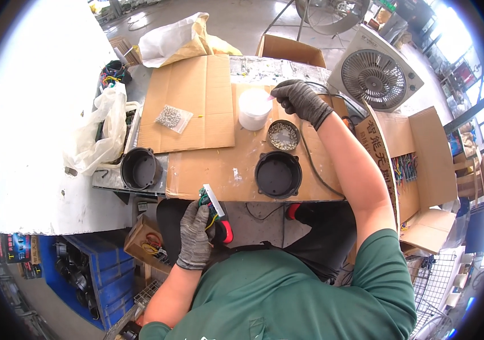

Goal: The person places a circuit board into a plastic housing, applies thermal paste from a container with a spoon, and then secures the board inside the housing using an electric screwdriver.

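Observation:
In a grey knit glove, my left hand [195, 238] is closed around a green circuit board [204, 199] with coloured wires and a white strip along one edge, held tilted in front of the table edge. My right hand [300, 101], gloved alike, pinches a small thin pinkish piece at the rim of a white plastic tub [254, 113]; its kind is hard to make out. Below that hand stands a small round dark dish [284, 136] of little metal parts. Nearer me is a round black housing [278, 174] with an open top.
A second black housing [140, 169] stands at the table's left. A bag of small metal parts [170, 117] lies on flat cardboard [196, 85]. A black cable [313, 161] crosses the right side. A fan [373, 79] and a carton of wired boards [432, 158] stand to the right.

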Motion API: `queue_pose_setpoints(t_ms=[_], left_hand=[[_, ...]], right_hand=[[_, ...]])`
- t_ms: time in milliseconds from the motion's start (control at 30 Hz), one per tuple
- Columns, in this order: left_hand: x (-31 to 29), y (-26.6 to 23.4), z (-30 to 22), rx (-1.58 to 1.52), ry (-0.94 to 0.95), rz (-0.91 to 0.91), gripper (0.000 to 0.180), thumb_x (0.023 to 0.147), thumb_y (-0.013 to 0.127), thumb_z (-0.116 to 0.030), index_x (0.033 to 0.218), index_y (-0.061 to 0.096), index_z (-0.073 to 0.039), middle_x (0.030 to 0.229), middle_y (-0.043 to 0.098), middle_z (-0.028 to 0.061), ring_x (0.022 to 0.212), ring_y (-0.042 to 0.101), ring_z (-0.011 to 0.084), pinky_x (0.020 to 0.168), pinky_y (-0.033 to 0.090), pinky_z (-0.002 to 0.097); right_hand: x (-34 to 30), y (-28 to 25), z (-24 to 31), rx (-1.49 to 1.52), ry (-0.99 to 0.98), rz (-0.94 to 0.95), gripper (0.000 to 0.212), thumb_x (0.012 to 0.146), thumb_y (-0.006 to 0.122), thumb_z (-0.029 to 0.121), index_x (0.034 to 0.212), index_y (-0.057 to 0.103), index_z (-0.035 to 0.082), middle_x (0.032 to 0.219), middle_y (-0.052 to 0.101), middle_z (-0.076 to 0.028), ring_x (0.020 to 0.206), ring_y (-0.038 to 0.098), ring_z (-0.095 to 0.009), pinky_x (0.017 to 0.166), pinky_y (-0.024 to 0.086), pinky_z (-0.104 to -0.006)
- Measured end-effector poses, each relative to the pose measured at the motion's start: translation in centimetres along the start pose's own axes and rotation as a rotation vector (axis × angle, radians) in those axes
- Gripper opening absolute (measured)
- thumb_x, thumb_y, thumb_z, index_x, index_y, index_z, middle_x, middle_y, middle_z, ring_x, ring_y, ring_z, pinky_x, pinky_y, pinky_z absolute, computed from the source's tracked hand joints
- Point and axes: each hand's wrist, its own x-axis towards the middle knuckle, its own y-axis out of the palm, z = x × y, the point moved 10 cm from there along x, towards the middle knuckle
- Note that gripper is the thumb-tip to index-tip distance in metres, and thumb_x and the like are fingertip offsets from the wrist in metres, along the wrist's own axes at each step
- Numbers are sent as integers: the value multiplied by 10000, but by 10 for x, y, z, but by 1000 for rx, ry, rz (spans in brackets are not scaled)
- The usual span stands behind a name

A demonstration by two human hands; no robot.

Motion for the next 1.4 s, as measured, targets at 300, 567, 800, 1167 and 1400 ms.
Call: queue_pose_setpoints(t_ms=[300,567,800,1167,1400], left_hand=[[1,15,-3,-29,-40,54,281,1042,622,-232,1248,614,-41,867,651,-7,535,460,25,452,361,180],[7,12,-3,-29,79,56,340,1063,586,-244,1347,565,-57,865,642,18,512,461,46,448,382,178],[14,35,11,-222,-189,109,421,1041,602,-371,1371,586,-110,738,574,1,479,443,56,455,374,218],[2,83,19,-397,-293,357,240,971,684,-338,939,637,-104,691,513,-16,506,403,71,497,372,240],[-14,97,9,-359,-280,434,332,970,686,-407,1040,618,-90,716,509,-22,507,384,67,496,358,234]], right_hand=[[2,-24,-27,193,14,-105,116,929,701,125,845,639,76,696,579,1,553,542,-93,453,425,-249],[-19,-19,-28,509,-25,-42,71,885,690,131,899,640,83,778,598,-13,636,522,-113,533,424,-246],[-72,4,-33,798,-161,193,149,933,653,140,1049,684,52,868,665,-34,744,597,-153,647,492,-290],[-180,79,-6,77,-502,99,60,843,648,23,859,676,74,939,660,-69,831,626,-161,740,519,-282],[-169,63,-21,98,-304,-8,196,822,570,56,937,718,2,853,651,-34,777,580,-112,705,486,-271]])
